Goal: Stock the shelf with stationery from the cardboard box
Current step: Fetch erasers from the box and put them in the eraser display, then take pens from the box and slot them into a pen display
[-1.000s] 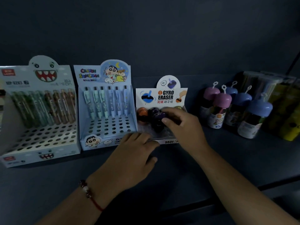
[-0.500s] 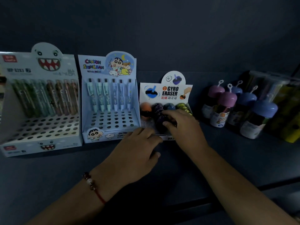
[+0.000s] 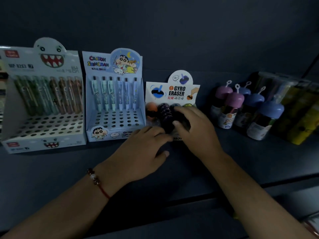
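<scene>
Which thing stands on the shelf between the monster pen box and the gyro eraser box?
In the head view, the Crayon Shinchan pen box stands between the monster pen box and the gyro eraser box.

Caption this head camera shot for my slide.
Both hands, left hand and right hand, settle the gyro eraser box on the shelf.
</scene>
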`<state>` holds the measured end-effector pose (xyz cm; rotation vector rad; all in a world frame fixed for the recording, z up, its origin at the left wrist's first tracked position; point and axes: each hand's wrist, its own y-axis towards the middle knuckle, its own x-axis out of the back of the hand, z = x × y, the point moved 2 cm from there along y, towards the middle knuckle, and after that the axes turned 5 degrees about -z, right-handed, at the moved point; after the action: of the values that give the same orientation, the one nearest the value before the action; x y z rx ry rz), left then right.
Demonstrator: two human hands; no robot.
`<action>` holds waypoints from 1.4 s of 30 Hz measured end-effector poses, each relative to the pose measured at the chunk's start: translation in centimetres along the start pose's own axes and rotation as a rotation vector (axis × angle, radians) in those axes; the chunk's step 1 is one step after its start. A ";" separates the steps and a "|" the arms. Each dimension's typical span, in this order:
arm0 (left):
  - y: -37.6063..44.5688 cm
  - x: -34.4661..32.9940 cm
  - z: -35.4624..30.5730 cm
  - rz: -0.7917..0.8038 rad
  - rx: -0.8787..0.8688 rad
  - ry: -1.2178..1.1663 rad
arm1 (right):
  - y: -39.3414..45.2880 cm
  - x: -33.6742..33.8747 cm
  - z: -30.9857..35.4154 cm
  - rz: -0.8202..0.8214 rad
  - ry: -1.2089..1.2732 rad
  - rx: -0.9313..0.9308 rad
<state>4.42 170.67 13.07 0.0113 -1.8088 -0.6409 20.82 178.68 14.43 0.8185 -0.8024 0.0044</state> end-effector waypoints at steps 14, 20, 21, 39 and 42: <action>-6.0 -5.9 -23.8 0.180 -0.415 -0.313 | -29.2 24.1 -3.3 0.001 -0.165 -0.374; -13.1 -14.1 -39.4 0.455 -0.580 -0.546 | -52.6 32.6 -0.5 0.031 -0.207 -0.826; -14.6 -15.6 -42.0 0.517 -0.610 -0.572 | -56.4 33.5 0.4 0.017 -0.206 -0.910; -29.7 -38.7 -73.6 1.276 -0.952 -0.394 | -94.0 38.3 1.4 -0.343 -0.140 -2.011; -31.0 -44.2 -78.3 1.365 -0.949 -0.326 | -97.9 38.8 -3.1 -0.384 -0.123 -2.080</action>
<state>79.58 125.91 -24.25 -1.8490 -1.1998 -0.3963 79.54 100.87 -25.58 -1.0366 -0.3727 -1.0514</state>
